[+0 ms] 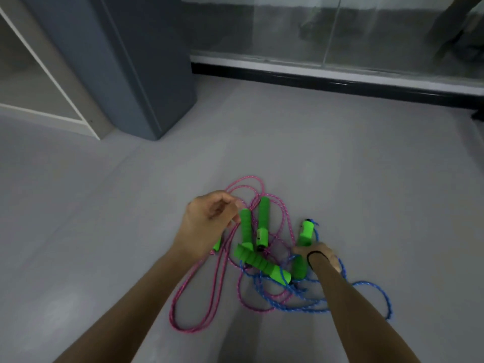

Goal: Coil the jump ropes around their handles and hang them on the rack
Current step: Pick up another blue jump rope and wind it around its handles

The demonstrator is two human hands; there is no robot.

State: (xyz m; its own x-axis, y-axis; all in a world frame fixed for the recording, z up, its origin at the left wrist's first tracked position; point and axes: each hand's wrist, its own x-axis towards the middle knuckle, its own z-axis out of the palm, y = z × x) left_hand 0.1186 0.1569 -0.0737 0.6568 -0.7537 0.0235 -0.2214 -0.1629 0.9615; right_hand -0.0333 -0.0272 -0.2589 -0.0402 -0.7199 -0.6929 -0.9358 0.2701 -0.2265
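A smooth pale grey floor [104, 205] fills the room, bounded by a glass sliding door on a black track [340, 82] and a dark blue-grey cabinet [146, 74]. On the floor lie tangled pink braided rope [180, 299], blue braided rope [377, 286] and bright green ribbed foam handles [262, 265]. The left hand [207, 221] pinches pink rope between its fingers; the right hand [318, 255] has its fingers closed round a green handle [306, 231].

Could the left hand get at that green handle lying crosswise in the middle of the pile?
Probably yes. The left hand hovers just up and left of the crosswise green handle, which lies on top of the pink rope and blue rope. But its fingers already seem closed on pink rope.
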